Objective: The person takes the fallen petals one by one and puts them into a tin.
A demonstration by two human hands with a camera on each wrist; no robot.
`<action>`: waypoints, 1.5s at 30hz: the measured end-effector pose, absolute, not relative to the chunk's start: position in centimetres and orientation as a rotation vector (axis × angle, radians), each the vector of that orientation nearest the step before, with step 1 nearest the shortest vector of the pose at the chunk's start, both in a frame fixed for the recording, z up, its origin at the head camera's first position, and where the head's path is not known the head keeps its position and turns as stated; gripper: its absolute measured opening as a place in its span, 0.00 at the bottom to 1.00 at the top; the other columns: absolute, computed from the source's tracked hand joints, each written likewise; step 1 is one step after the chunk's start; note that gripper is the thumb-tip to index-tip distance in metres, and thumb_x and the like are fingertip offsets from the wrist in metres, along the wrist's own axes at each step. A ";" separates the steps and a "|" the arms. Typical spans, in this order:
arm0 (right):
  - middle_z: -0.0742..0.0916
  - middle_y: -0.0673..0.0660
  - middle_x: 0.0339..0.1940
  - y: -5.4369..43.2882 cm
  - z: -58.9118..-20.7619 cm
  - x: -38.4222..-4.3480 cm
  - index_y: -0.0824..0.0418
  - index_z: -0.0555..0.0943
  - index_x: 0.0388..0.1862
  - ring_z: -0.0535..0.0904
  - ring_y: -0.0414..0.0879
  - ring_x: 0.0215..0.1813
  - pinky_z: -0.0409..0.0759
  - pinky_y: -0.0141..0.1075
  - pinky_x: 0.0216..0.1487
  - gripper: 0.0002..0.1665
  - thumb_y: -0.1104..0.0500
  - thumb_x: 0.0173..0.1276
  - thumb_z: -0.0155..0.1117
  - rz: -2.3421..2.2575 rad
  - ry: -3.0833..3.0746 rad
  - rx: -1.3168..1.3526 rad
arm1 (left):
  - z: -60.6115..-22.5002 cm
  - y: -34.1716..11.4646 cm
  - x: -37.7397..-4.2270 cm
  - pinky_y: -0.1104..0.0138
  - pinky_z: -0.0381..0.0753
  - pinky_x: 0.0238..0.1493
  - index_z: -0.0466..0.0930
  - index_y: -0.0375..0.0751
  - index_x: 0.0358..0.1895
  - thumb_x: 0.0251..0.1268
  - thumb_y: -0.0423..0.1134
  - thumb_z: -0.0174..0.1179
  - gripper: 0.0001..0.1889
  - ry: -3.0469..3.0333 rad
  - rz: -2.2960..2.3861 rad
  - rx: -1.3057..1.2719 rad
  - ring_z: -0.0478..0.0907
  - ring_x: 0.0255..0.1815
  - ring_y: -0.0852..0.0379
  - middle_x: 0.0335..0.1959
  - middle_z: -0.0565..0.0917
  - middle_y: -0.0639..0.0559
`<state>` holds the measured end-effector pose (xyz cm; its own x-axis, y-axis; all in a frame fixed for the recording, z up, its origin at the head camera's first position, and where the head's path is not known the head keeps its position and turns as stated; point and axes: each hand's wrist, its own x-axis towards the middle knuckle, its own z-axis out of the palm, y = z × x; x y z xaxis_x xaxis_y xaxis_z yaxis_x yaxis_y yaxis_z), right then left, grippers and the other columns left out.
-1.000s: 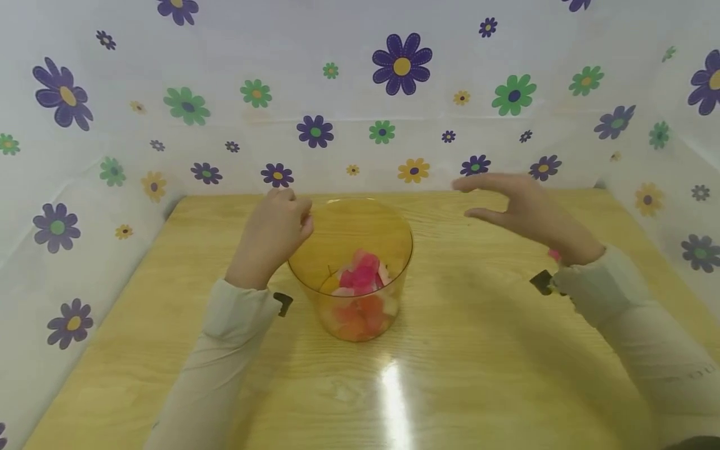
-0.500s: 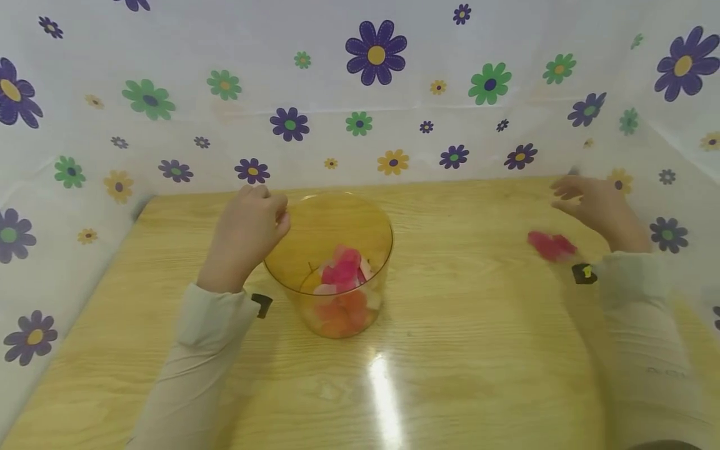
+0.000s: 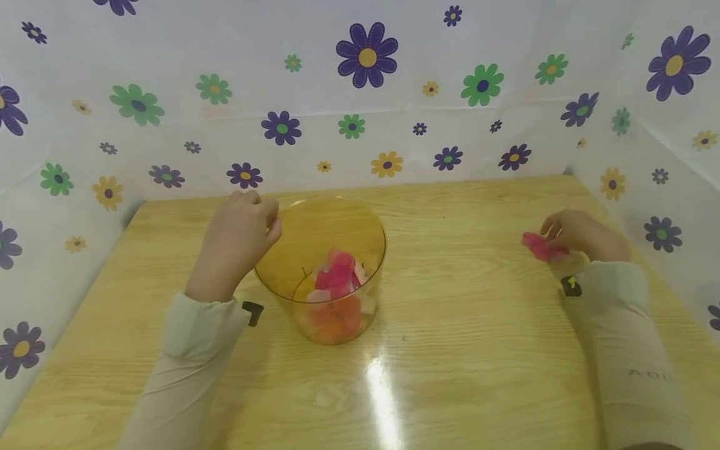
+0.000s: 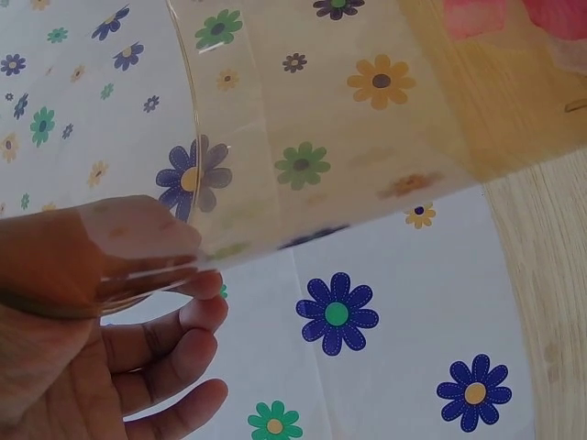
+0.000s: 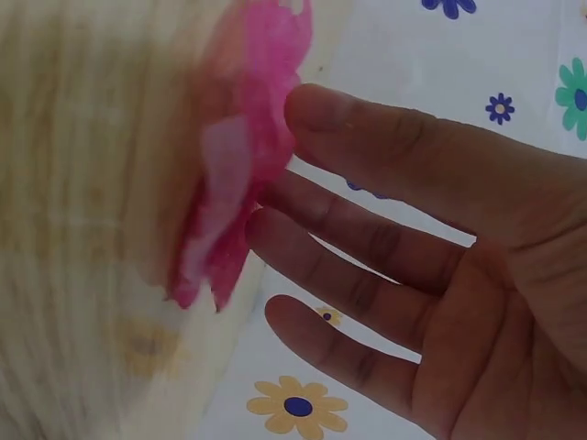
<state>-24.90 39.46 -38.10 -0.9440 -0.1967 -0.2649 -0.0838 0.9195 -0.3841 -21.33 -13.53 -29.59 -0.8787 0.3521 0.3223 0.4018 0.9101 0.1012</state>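
My left hand (image 3: 236,244) holds the rim of a see-through amber plastic tub (image 3: 315,315), which stands upright on the table. In the left wrist view the tub wall (image 4: 303,183) passes between the thumb and the loosely bent fingers (image 4: 174,357). Inside the tub lies a heap of pink, red and pale petals (image 3: 340,275). Far to the right, my right hand (image 3: 585,234) pinches a small clump of deep pink petals (image 3: 539,247) at the table top. The right wrist view has the thumb on this clump (image 5: 234,156); the index finger is hidden.
The wooden table (image 3: 450,350) bears a bright light reflection near its front. A white cloth with printed flowers (image 3: 416,81) forms walls behind and on both sides. The right wall stands close to my right hand.
My right hand has swung out to the right and come down onto the pink petals, with its fingers closing in. My left hand has stayed at the tub's rim. The head view has shifted slightly right.
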 end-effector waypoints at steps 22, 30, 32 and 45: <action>0.84 0.57 0.29 38.2 -38.6 -24.3 0.67 0.81 0.33 0.76 0.49 0.33 0.75 0.39 0.36 0.12 0.63 0.50 0.68 -0.545 2.733 -0.179 | -29.8 -13.8 -21.5 0.59 0.68 0.34 0.74 0.36 0.24 0.59 0.31 0.51 0.07 -2.768 -0.233 -0.577 0.67 0.29 0.46 0.21 0.73 0.43; 0.81 0.55 0.25 38.1 -38.8 -24.7 0.64 0.78 0.28 0.72 0.47 0.31 0.71 0.37 0.34 0.07 0.65 0.51 0.67 -0.456 2.746 -0.263 | -29.6 -13.7 -21.5 0.59 0.67 0.34 0.74 0.36 0.24 0.59 0.31 0.51 0.07 -2.781 -0.234 -0.566 0.67 0.29 0.46 0.22 0.73 0.43; 0.81 0.55 0.26 38.1 -38.8 -24.8 0.64 0.78 0.28 0.73 0.48 0.31 0.71 0.37 0.34 0.06 0.65 0.51 0.66 -0.453 2.753 -0.264 | -29.7 -13.7 -21.6 0.59 0.67 0.34 0.74 0.36 0.24 0.59 0.31 0.51 0.07 -2.776 -0.231 -0.569 0.66 0.29 0.46 0.22 0.73 0.43; 0.84 0.55 0.25 38.2 -38.2 -24.5 0.62 0.82 0.25 0.72 0.46 0.31 0.70 0.36 0.34 0.01 0.65 0.55 0.65 -0.506 2.783 -0.223 | -29.7 -13.6 -21.4 0.60 0.67 0.33 0.73 0.36 0.23 0.58 0.31 0.51 0.07 -2.763 -0.217 -0.567 0.66 0.28 0.47 0.21 0.73 0.44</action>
